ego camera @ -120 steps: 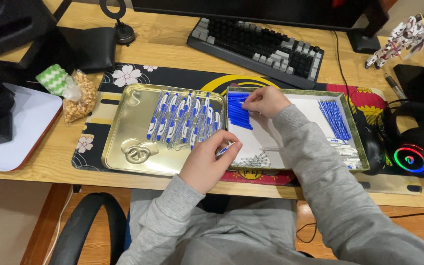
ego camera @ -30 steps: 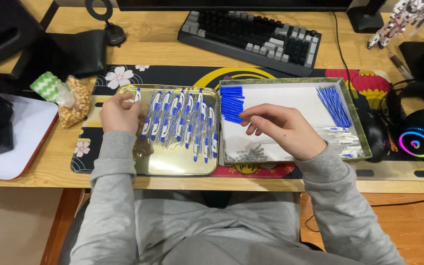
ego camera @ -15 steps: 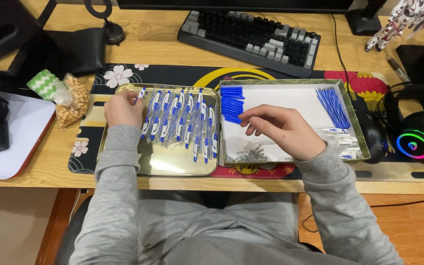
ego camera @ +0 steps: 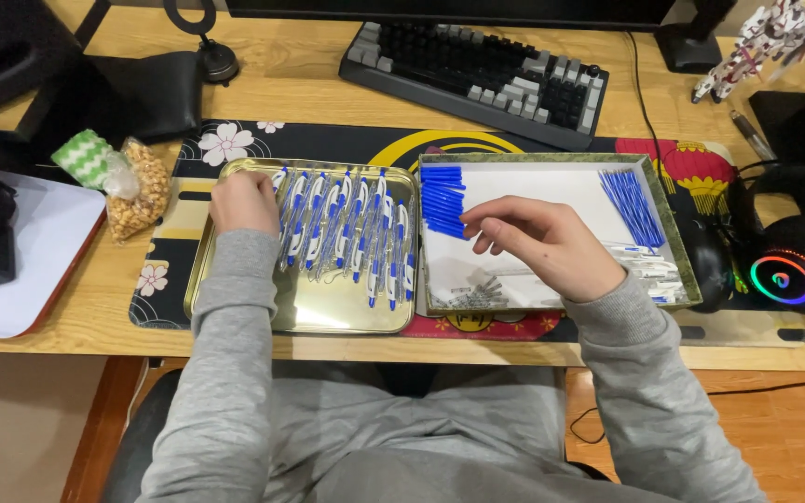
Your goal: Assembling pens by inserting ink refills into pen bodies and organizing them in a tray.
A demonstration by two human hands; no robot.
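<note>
My left hand rests on the upper left of a gold metal tray, fingers curled round the leftmost white-and-blue pen. A row of several assembled pens lies side by side on that tray. My right hand hovers inside a white-lined box, with thumb and forefinger tips touching a stack of short blue pen pieces and nothing held. Thin blue refills lie at the box's right, white barrels below them, and small metal springs sit at its front.
A patterned desk mat lies under both containers. A keyboard sits behind, a bag of popcorn and a white pad to the left, and a mouse and lit headphones to the right.
Four seconds ago my left hand was at the front between the tray and box; it now sits at the tray's far left. My right hand has barely moved in the last second.
</note>
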